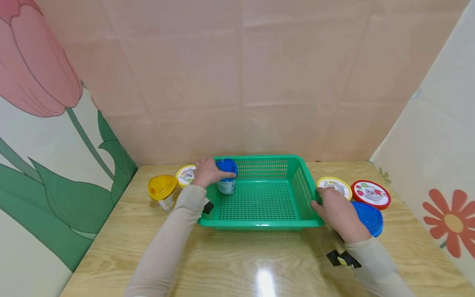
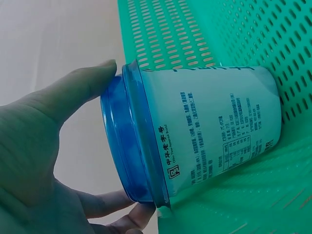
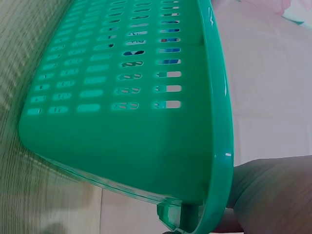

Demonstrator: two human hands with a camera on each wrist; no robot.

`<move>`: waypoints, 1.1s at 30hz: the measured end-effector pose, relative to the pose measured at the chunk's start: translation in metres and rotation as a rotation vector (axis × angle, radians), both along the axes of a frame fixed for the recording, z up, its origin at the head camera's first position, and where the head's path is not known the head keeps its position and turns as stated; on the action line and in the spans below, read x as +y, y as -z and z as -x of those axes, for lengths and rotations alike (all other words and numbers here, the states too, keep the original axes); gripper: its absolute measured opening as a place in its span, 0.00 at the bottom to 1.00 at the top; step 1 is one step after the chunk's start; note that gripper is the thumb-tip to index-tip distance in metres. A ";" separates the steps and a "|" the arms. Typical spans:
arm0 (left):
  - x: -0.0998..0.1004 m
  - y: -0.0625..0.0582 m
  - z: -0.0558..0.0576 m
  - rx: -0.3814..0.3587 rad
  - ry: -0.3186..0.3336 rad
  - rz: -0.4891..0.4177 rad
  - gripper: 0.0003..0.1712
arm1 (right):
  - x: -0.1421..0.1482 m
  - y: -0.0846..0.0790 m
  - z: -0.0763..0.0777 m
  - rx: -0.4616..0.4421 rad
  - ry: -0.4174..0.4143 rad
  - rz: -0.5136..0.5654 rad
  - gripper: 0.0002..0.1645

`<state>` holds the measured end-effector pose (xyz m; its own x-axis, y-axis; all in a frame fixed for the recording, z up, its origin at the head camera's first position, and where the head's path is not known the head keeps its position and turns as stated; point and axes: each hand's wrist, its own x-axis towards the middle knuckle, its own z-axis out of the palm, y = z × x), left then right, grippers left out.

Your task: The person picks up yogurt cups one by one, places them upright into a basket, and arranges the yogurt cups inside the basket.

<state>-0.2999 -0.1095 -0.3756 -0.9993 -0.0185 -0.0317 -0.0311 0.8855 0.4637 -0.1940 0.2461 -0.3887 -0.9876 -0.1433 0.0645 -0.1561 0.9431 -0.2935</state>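
On the wooden table [image 1: 222, 268] stands the green basket [image 1: 259, 224], and at its right rim is the right hand [image 1: 339, 214], of which one cannot tell whether the fingers grip. The left hand [image 1: 206, 175], clearly nearer, has the blue-lidded cup [image 1: 226, 188] just below and to its right, inside the basket's left end, long axis about upright, and pinches it by the lid [image 1: 227, 166].

The basket [image 1: 259, 224] is plain green; the pale cup [image 2: 214, 122], dark-printed, has a blue lid [image 2: 122, 141].
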 end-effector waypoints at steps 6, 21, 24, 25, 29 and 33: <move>0.002 -0.001 -0.003 0.011 0.004 0.021 0.61 | 0.001 0.001 0.000 -0.008 0.004 0.007 0.32; 0.005 -0.009 -0.006 -0.017 0.016 0.083 0.40 | 0.004 0.002 0.000 -0.008 -0.002 0.026 0.32; 0.004 -0.010 -0.006 -0.019 0.014 0.069 0.39 | 0.004 0.001 0.000 -0.015 -0.003 0.029 0.32; 0.003 -0.010 -0.007 -0.021 0.014 0.064 0.38 | 0.004 0.002 0.000 -0.018 -0.003 0.030 0.32; 0.001 -0.010 -0.009 -0.026 0.013 0.044 0.38 | 0.003 0.001 0.001 -0.028 -0.007 0.038 0.33; -0.001 -0.010 -0.011 -0.029 0.019 0.027 0.41 | 0.003 0.000 0.001 -0.036 -0.008 0.042 0.33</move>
